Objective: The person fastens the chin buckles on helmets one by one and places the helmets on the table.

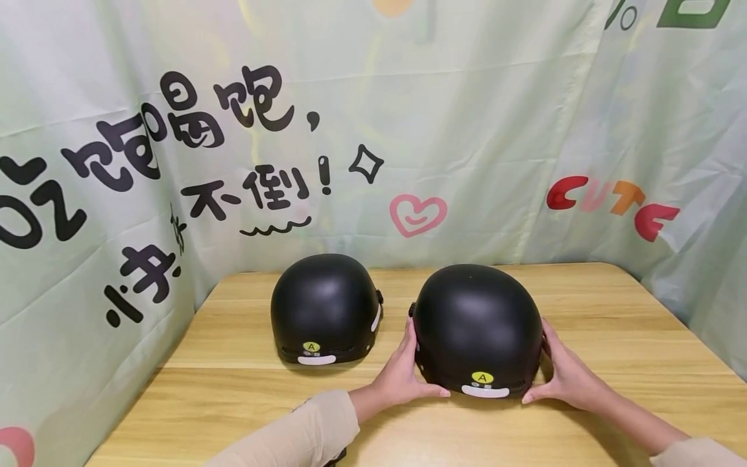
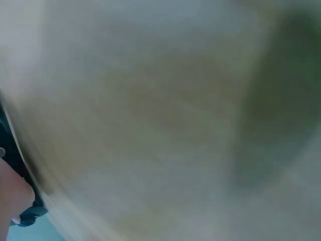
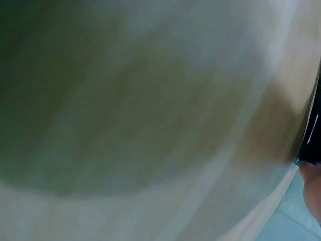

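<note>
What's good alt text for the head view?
A person's left hand and right hand hold a matte black helmet by its sides at a wooden table. A second matte black helmet sits untouched to its left. Behind hangs pale fabric printed with black Chinese characters, a pink heart and the word CUTE.

Looking fwd & down from head ht. over table (image 1: 607, 311) to backdrop cloth (image 1: 496, 130), taking in held helmet (image 1: 478, 324) at mid range. From L wrist, facing blurred table v. close, catching L hand (image 2: 15, 193) only at left edge. From R wrist, likewise facing table v. close, catching R hand (image 3: 313, 193) at right edge. Sharing table, held helmet & hands w/ head view.
</note>
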Tool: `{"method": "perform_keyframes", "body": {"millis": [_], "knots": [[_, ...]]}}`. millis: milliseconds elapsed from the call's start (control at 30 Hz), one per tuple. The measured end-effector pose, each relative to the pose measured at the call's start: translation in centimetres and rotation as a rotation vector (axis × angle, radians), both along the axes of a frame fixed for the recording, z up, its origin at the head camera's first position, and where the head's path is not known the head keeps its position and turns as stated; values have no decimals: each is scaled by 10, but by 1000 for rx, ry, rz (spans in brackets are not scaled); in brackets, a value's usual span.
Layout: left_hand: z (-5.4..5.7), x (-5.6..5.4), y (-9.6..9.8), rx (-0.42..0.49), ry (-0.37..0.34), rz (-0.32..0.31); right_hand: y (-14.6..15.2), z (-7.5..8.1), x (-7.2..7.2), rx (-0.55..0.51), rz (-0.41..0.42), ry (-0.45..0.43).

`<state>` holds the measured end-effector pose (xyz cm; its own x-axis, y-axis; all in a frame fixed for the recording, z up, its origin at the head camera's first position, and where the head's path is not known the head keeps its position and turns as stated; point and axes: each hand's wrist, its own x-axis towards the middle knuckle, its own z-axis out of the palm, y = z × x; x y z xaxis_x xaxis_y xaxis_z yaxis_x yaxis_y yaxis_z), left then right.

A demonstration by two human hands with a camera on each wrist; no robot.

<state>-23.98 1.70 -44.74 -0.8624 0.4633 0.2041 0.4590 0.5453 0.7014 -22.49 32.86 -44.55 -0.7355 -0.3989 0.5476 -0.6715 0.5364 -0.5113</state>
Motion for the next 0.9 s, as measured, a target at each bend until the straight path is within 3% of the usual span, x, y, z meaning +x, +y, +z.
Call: {"method": "perform_keyframes", "body": {"millis": [133, 300, 667, 900], "knots": [[3, -1, 2, 14, -24, 13, 1, 4, 1, 42, -52, 10], [6, 0, 5, 23, -2, 31, 0, 13, 4, 39, -90, 2], [6, 5, 9, 38, 71, 77, -3, 27, 3, 67, -91, 15], [9, -1, 15, 14, 128, 80, 2, 29, -2, 70, -90, 0]]}}
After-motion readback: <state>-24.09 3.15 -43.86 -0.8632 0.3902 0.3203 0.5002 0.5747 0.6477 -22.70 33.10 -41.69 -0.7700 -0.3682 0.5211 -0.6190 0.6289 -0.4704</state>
